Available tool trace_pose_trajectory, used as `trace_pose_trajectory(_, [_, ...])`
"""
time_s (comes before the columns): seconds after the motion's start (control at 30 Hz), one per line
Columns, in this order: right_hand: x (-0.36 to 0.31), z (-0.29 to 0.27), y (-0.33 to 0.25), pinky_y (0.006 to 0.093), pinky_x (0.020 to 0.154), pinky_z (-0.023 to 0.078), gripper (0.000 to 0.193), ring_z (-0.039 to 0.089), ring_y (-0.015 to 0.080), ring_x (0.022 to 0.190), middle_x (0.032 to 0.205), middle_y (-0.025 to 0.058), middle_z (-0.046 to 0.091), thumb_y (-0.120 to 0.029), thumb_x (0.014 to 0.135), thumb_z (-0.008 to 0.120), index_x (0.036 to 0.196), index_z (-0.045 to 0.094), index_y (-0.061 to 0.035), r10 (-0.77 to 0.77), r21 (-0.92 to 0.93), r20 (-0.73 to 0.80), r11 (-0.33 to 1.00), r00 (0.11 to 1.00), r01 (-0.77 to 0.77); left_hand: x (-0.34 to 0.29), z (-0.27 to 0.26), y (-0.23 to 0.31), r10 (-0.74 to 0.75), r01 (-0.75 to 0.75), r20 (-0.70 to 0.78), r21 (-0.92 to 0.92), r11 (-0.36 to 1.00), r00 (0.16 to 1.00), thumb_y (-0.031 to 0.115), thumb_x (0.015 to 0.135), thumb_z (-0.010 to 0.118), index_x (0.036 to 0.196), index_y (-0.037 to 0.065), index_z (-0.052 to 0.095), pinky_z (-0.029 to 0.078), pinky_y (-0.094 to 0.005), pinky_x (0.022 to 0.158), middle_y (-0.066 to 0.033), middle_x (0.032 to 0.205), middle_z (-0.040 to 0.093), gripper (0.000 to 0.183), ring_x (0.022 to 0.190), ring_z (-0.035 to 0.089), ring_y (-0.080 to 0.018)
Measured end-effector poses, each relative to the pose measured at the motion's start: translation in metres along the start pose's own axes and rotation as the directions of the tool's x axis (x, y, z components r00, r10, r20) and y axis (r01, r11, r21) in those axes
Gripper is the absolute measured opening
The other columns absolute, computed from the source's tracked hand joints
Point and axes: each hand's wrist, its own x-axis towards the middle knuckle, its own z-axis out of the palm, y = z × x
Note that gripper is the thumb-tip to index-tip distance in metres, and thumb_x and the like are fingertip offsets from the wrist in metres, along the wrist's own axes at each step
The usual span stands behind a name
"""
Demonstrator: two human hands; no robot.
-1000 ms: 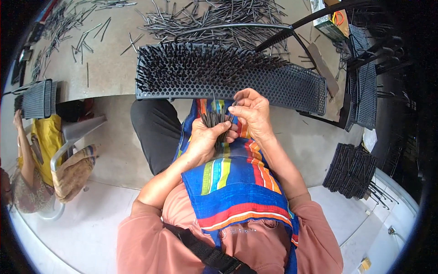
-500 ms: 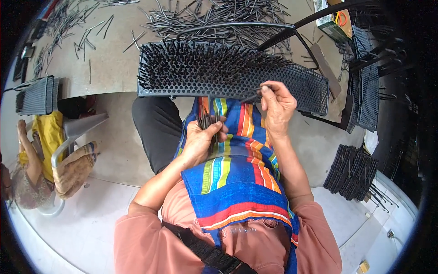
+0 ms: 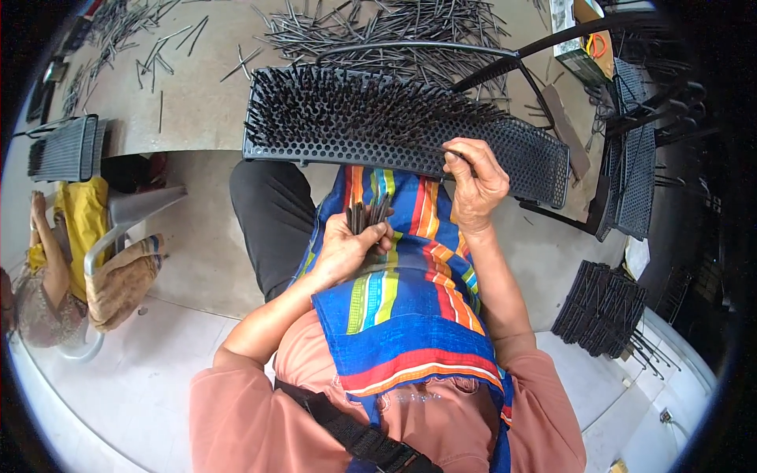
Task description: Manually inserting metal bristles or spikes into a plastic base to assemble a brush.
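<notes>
Across the table edge before me lies a long black perforated tray [image 3: 528, 158] with a wire handle. Short black sticks [image 3: 339, 106] stand thickly in its holes on the left and middle; the right end shows bare holes. My left hand [image 3: 347, 251], over my striped apron, is closed around a small bundle of black sticks [image 3: 367, 217], their ends pointing up. My right hand [image 3: 479, 189] is at the tray's near edge, right of the standing sticks. Its thumb and fingers pinch a thin dark stick, mostly hidden by the fingertips.
Loose black sticks [image 3: 394, 31] are heaped on the table [image 3: 201, 118] behind the tray. At the back right stands a box [image 3: 568, 49] with orange-handled scissors [image 3: 597, 45]. More perforated trays [image 3: 633, 158] hang at right. A co-worker [image 3: 51, 307] sits at left beside a chair [image 3: 142, 213].
The right hand has shifted slightly; the stick that jutted left from its fingers no longer shows. The left hand's bundle stands more upright. The whole view has moved a little.
</notes>
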Motion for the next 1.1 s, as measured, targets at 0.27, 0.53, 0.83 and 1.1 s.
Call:
trace_pose_trajectory(0.27, [-0.022, -0.008, -0.019, 0.0325, 0.068, 0.055, 0.023, 0.069, 0.0269, 0.078, 0.092, 0.0137, 0.070, 0.005, 0.068, 0.075, 0.089, 0.070, -0.0007, -0.257, -0.244, 0.281, 0.913, 0.925, 0.327, 0.008, 0.005, 0.006, 0.050, -0.070, -0.130, -0.154, 0.986, 0.990, 0.000, 0.092, 0.059, 0.092, -0.004, 0.065, 0.056, -0.0274, 0.060, -0.0124, 0.083, 0.070, 0.008, 0.067, 0.068, -0.0161])
trace_pose_trajectory(0.53, [-0.014, -0.005, -0.015, 0.0328, 0.064, 0.053, 0.023, 0.068, 0.0259, 0.074, 0.093, 0.0133, 0.070, 0.001, 0.068, 0.076, 0.090, 0.071, -0.0002, -0.367, -0.256, 0.288, 0.860, 0.884, 0.441, 0.011, 0.012, 0.011, 0.018, -0.050, -0.168, -0.188, 0.981, 0.986, -0.005, 0.087, 0.061, 0.094, -0.005, 0.066, 0.056, -0.0283, 0.060, -0.0133, 0.085, 0.071, 0.009, 0.069, 0.068, -0.0176])
trace_pose_trajectory(0.83, [-0.016, -0.006, -0.008, 0.0323, 0.065, 0.053, 0.022, 0.067, 0.0248, 0.076, 0.092, 0.0136, 0.069, 0.005, 0.069, 0.075, 0.090, 0.071, 0.0008, -0.279, -0.216, 0.268, 0.916, 0.922, 0.339, 0.013, 0.013, 0.007, 0.009, -0.049, -0.172, -0.231, 0.972, 0.985, -0.003, 0.087, 0.064, 0.094, -0.005, 0.066, 0.057, -0.0284, 0.061, -0.0133, 0.086, 0.071, 0.008, 0.068, 0.068, -0.0173])
trace_pose_trajectory(1.1, [0.010, 0.010, -0.015, 0.0213, 0.055, 0.041, 0.012, 0.055, 0.0080, 0.063, 0.076, 0.0039, 0.063, 0.005, 0.078, 0.073, 0.089, 0.072, 0.0023, 0.218, -0.145, 0.112, 0.969, 0.969, -0.201, 0.015, 0.012, 0.006, 0.022, -0.057, -0.158, -0.221, 0.974, 0.987, -0.001, 0.090, 0.061, 0.092, -0.005, 0.067, 0.056, -0.0279, 0.060, -0.0118, 0.082, 0.070, 0.007, 0.066, 0.067, -0.0162])
